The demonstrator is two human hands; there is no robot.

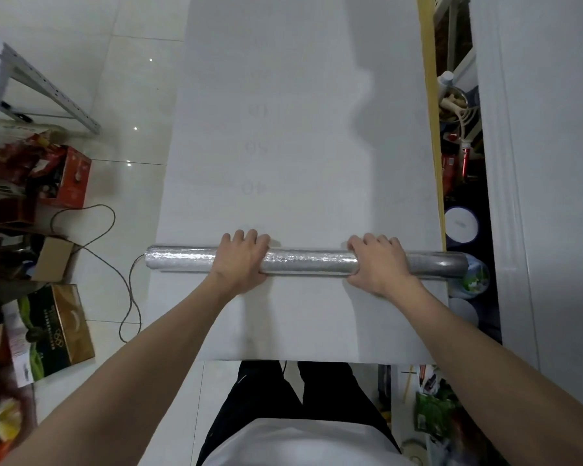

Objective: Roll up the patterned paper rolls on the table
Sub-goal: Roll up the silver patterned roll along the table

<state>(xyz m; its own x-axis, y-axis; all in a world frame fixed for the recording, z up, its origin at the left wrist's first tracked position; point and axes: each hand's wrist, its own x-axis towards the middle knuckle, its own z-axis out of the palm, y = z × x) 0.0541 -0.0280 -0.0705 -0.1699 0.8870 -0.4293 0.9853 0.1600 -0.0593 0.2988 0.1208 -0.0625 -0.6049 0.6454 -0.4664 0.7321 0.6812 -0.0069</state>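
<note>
The left hand and the right hand are both laid palm-down over the roll, fingers curled over its far side and thumbs tucked against its near side, so each grip is closed round the tube rather than merely resting on it. The two are set well apart, either side of the middle, with a bare stretch of roll between them and a length left free beyond each. The roll lies crosswise on the tabletop, on the unrolled sheet, which runs away from the body toward the far end; its ends reach just past the sheet's side edges. The wound surface is silvery and glossy, so it is judged to be slippery under dry palms, and light for its length. The wound part is likely stiff enough to be pushed as one piece, whereas the loose sheet is soft and could crease or wander sideways. An even hold at both sides is judged best, so that the layers are kept square and no cone is formed. Faint printed numerals are seen through the sheet.
</note>
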